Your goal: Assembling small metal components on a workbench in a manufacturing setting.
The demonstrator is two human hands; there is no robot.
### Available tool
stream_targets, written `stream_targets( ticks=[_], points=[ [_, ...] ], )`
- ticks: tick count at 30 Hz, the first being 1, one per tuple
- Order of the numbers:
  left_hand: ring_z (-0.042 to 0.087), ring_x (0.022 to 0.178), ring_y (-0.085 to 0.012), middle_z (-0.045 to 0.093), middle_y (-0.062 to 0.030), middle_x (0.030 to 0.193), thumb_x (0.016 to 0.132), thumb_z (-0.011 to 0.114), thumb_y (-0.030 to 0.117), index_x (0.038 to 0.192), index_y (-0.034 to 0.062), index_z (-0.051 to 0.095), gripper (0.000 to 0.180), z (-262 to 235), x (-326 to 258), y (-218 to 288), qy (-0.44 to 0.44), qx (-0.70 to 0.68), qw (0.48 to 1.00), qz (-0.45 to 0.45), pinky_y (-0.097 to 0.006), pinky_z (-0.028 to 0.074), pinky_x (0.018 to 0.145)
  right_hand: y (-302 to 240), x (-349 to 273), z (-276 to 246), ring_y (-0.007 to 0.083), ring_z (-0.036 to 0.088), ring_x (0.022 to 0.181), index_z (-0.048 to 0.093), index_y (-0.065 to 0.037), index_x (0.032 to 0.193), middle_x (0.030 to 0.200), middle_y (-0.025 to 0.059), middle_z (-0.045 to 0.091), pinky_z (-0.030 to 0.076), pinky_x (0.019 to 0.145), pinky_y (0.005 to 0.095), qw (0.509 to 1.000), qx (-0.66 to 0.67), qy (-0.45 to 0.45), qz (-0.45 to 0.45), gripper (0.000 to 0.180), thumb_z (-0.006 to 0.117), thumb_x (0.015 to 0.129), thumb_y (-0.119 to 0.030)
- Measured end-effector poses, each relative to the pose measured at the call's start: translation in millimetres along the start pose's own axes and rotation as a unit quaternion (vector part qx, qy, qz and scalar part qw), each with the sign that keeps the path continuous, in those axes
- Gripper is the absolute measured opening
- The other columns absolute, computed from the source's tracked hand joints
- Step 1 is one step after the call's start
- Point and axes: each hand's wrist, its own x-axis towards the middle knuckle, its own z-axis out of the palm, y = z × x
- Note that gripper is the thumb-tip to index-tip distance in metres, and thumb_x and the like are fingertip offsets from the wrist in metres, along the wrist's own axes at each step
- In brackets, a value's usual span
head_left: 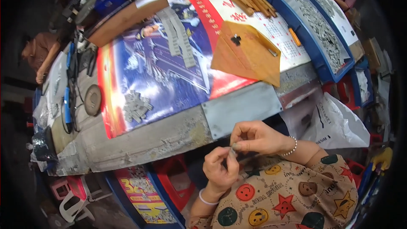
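Note:
In front of my patterned top, just off the table's near edge, both hands meet. Pinched between the thumb and fingers of my left hand (220, 169) is a small grey piece (233, 146), mostly covered by fingertips. My right hand (260, 138) grips the same piece from the other side, its fingers curled. Closest to the hands on the table is a bare grey metal plate (241, 108). Flat grey pieces lie in a loose pile (136, 106) on a glossy poster sheet (163, 87), and more stand in rows (178, 38) farther back.
A brown paper sheet (241, 55) holds a small dark part. Behind it lie several wooden sticks (252, 3). Blue trays (296, 21) of grey pieces stand at right, above a white plastic bag (333, 123). Other people (40, 55) sit beyond. Below the table are red stools (174, 182).

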Motion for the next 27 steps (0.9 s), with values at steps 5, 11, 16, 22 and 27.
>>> stream_targets(
  ticks=[5, 11, 16, 22, 27],
  points=[
    [0.062, 0.066, -0.0115, 0.062, -0.0093, 0.076, 0.084, 0.058, -0.005, 0.105, -0.0044, 0.048, 0.024, -3.9, -5.3, 6.7, -0.007, -0.032, 0.995, -0.094, -0.022, 0.049, 0.06, 4.6, -3.4, 7.8, 0.0101, 0.058, 0.082, 0.055, 0.001, 0.101, 0.09, 0.0042, 0.059, 0.047, 0.069, 0.0231, 0.999, 0.022, 0.004, -0.036, 0.012, 0.057, 0.091, -0.006],
    [0.059, 0.068, -0.0096, 0.06, -0.0063, 0.076, 0.087, 0.054, -0.003, 0.11, -0.004, 0.045, 0.025, -1.4, -6.9, 18.1, -0.005, -0.137, 0.976, -0.169, -0.021, 0.048, 0.062, 3.6, -8.3, 6.6, 0.0084, 0.057, 0.081, 0.056, 0.001, 0.102, 0.091, 0.0031, 0.059, 0.046, 0.067, 0.022, 1.0, 0.014, 0.0, -0.017, 0.013, 0.056, 0.091, -0.005],
    [0.057, 0.067, -0.0084, 0.055, -0.0034, 0.077, 0.088, 0.049, -0.004, 0.114, 0.0001, 0.04, 0.027, -3.1, 0.1, 23.4, -0.028, -0.154, 0.962, -0.224, -0.02, 0.049, 0.061, 4.9, -10.3, 6.4, 0.0066, 0.056, 0.079, 0.058, 0.0, 0.104, 0.093, 0.0019, 0.06, 0.046, 0.065, 0.0201, 0.999, 0.05, 0.01, 0.008, 0.016, 0.057, 0.091, -0.009],
    [0.054, 0.066, -0.0075, 0.054, -0.0032, 0.075, 0.088, 0.049, -0.004, 0.115, -0.0017, 0.039, 0.03, -7.3, 9.2, 28.5, -0.014, -0.218, 0.934, -0.284, -0.018, 0.044, 0.064, 2.7, -8.6, 3.2, 0.0079, 0.058, 0.079, 0.059, 0.003, 0.108, 0.092, 0.0038, 0.061, 0.048, 0.065, 0.0216, 0.999, 0.05, -0.006, -0.001, 0.02, 0.053, 0.093, -0.008],
    [0.054, 0.065, -0.0072, 0.055, -0.0032, 0.075, 0.088, 0.049, -0.005, 0.115, -0.0009, 0.039, 0.03, -8.7, 4.5, 25.2, -0.015, -0.234, 0.926, -0.295, -0.018, 0.044, 0.063, -3.4, -13.6, 6.8, 0.008, 0.058, 0.077, 0.059, 0.004, 0.107, 0.088, 0.004, 0.061, 0.047, 0.065, 0.0212, 0.999, 0.026, 0.005, 0.019, 0.021, 0.053, 0.09, -0.006]
  ],
)
